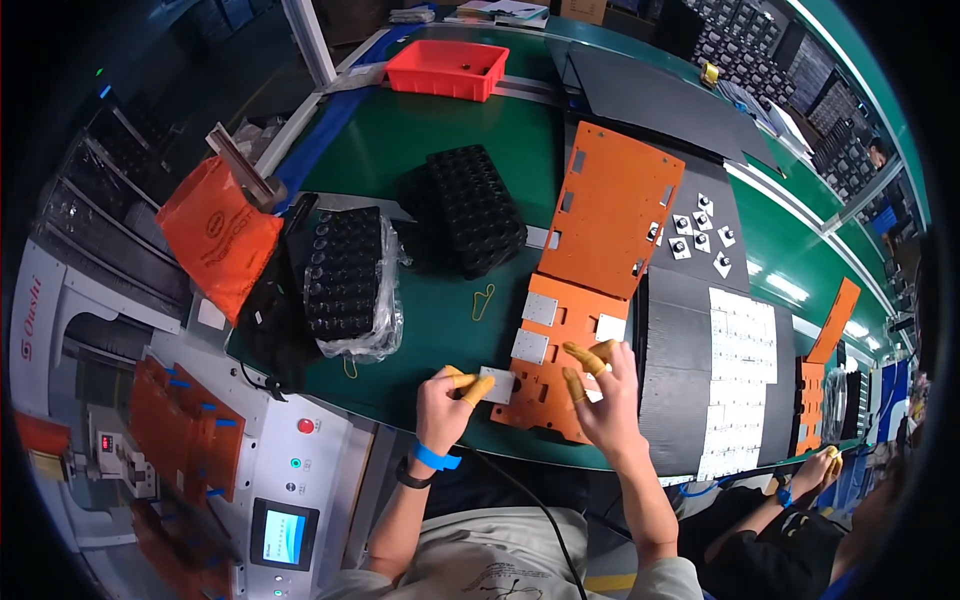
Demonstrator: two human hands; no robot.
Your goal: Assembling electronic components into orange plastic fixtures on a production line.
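My left hand (447,408), with yellow finger cots and a blue wrist strap, pinches the edge of a small silver-white square plate (497,385) at the near left corner of an orange fixture board (545,395). Over the board's right side my right hand (610,395), also in yellow finger cots, has its fingers apart. A light plate (593,392) shows partly beneath those fingers. More square plates, such as the upper left plate (540,309) and the upper right plate (611,327), lie in the board. Its orange lid (612,210) stands folded back beyond it.
Black trays (475,208) and a plastic-wrapped black tray (345,275) lie left of the board. To its right are small white pieces with black parts (702,241) and white sheets (740,375). A red bin (447,69) stands behind. A co-worker's hand (822,468) is far right.
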